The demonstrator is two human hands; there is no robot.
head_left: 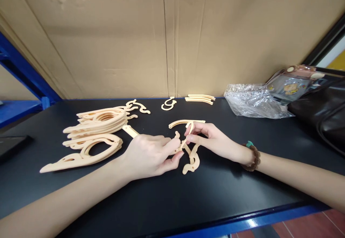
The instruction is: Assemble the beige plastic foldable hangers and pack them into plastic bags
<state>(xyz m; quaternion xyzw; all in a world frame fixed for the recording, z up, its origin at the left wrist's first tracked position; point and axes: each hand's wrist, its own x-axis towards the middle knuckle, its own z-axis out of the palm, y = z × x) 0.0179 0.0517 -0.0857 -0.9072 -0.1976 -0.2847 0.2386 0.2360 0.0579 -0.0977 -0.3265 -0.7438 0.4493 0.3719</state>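
Near the middle of the table, my left hand is closed around a beige plastic hanger arm, whose end sticks out behind the knuckles. My right hand pinches a beige hanger hook between thumb and fingers. The hook's lower end meets the parts at my left fingertips; my fingers partly hide the joint. Below the right hand, loose curved hanger pieces lie on the table. Just beyond the hands lies a curved beige strip.
To the left are stacks of folded hangers, with curved pieces behind them. Small hooks and a pile of strips lie at the back. Clear plastic wrap and a black bag occupy the right. Cardboard walls the rear.
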